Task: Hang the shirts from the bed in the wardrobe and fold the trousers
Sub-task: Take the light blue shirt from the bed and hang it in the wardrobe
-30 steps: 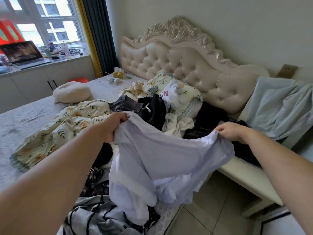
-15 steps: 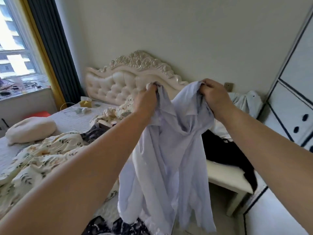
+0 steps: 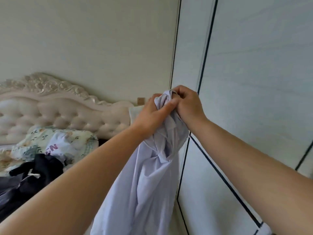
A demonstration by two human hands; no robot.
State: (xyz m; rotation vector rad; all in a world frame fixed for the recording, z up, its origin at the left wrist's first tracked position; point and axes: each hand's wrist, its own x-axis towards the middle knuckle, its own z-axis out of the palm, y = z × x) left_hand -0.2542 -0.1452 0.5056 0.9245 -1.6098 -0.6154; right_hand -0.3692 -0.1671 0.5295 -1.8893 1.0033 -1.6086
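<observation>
Both hands are gripping one pale lilac shirt [image 3: 152, 184] in front of the wardrobe [image 3: 254, 82].

The left hand [image 3: 152, 114] is clamping the shirt's bunched top, with its fingers curled round the fabric and its thumb lying across it. The right hand [image 3: 188, 104] is pinching the same bunch from the other side, fingers tightly curled and touching the left thumb. The shirt is hanging down between the forearms, its lower end running out of view. At left, a dark garment [image 3: 39, 168] and a white printed garment [image 3: 62, 146] are lying on floral bedding [image 3: 33, 138] below the tufted headboard [image 3: 59, 112].
</observation>
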